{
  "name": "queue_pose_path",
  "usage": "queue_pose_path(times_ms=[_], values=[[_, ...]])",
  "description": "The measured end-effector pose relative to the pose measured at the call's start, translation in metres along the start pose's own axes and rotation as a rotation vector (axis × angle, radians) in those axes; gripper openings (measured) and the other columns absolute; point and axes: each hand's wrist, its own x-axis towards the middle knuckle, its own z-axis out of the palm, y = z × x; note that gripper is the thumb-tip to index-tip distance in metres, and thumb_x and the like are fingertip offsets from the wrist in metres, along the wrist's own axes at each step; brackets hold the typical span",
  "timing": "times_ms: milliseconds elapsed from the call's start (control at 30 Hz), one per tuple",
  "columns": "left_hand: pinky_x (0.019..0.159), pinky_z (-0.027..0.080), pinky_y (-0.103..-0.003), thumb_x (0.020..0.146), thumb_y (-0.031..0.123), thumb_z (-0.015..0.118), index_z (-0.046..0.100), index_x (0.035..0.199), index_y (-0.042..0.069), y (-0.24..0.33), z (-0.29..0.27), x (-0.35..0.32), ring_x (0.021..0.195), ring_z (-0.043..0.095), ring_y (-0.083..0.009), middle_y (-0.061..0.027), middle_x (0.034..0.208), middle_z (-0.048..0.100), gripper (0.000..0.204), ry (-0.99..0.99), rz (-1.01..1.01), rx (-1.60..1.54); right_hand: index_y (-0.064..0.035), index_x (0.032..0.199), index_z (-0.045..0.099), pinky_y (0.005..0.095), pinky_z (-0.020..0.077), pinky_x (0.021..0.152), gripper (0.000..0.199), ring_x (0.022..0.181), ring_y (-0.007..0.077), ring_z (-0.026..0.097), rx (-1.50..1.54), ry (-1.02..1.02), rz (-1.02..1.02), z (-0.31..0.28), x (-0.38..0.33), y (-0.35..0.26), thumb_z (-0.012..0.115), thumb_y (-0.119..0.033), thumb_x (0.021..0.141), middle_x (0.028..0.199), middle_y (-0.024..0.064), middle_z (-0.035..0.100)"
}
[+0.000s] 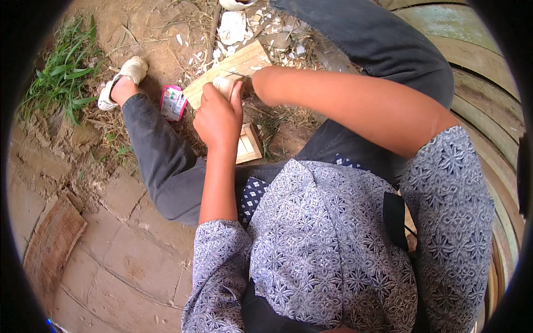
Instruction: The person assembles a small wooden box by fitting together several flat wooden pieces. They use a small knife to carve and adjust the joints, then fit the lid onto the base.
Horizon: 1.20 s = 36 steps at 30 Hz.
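Note:
My left hand [215, 119] is closed around a pale, rounded piece of wood [224, 84], with the thumb along its right side. The piece is held over a light wooden board [252, 55] that lies slanted between my feet. From my right hand [266, 86] a thin metal knife blade [235, 73] points left, close to the far end of the piece. The right fingers are closed, and the knife's handle is hidden by the hand. Whether the blade touches the wood I cannot tell.
White wood chips [233, 28] are scattered beyond the board. A pink-edged packet [173, 103] lies by my left shin, and a small wooden frame [249, 145] sits below my left hand. Planks [483, 77] line the right side; grass [69, 66] grows at far left.

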Motion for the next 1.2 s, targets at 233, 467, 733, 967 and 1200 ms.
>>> queue_pose_path(times_ms=[233,467,733,967,1200], values=[[0.048,0.051,-0.045,0.09,0.056,0.062,0.048,0.088,0.004,-0.008,0.005,-0.004,0.057,0.065,-0.0378,-0.0181,0.072,0.064,0.055,0.034,0.016,-0.027,-0.0027,0.097,0.076,0.0418,0.0563,0.08,0.021,0.095,0.0335,0.07,0.118,-0.018,0.135,-0.006,0.007,-0.011,0.066,-0.006,0.079,0.104,0.0173,0.073],[0.05,0.052,-0.045,0.089,0.055,0.064,0.048,0.088,0.004,-0.006,0.007,0.004,0.058,0.066,-0.038,-0.017,0.073,0.064,0.053,0.06,0.045,0.017,-0.0033,0.097,0.077,0.044,0.0554,0.082,0.025,0.093,0.0326,0.07,-0.154,0.018,-0.062,-0.005,0.037,0.006,0.061,-0.011,0.08,0.1,0.0185,0.073],[0.05,0.053,-0.045,0.089,0.055,0.064,0.048,0.088,0.004,-0.003,0.006,-0.005,0.058,0.065,-0.0373,-0.0164,0.072,0.064,0.053,0.03,0.035,0.015,-0.0013,0.096,0.076,0.0411,0.0564,0.075,0.023,0.085,0.0307,0.071,-0.064,-0.095,0.015,-0.012,0.0,-0.005,0.06,-0.005,0.08,0.092,0.0179,0.073],[0.049,0.052,-0.044,0.088,0.054,0.066,0.049,0.089,0.004,0.002,-0.004,-0.002,0.058,0.065,-0.0362,-0.0162,0.073,0.064,0.053,-0.015,0.034,0.012,-0.0026,0.102,0.076,0.0421,0.0565,0.078,0.025,0.09,0.0311,0.071,0.104,-0.005,0.088,0.002,0.027,-0.001,0.067,-0.007,0.079,0.1,0.017,0.073],[0.05,0.052,-0.043,0.087,0.052,0.068,0.05,0.089,0.004,-0.001,-0.007,0.0,0.059,0.065,-0.0366,-0.0163,0.074,0.064,0.051,-0.043,0.031,-0.008,0.0079,0.101,0.07,0.0419,0.0574,0.059,0.024,0.073,0.0318,0.071,0.212,-0.134,0.098,-0.01,0.034,0.016,0.06,-0.005,0.084,0.095,0.021,0.072]])
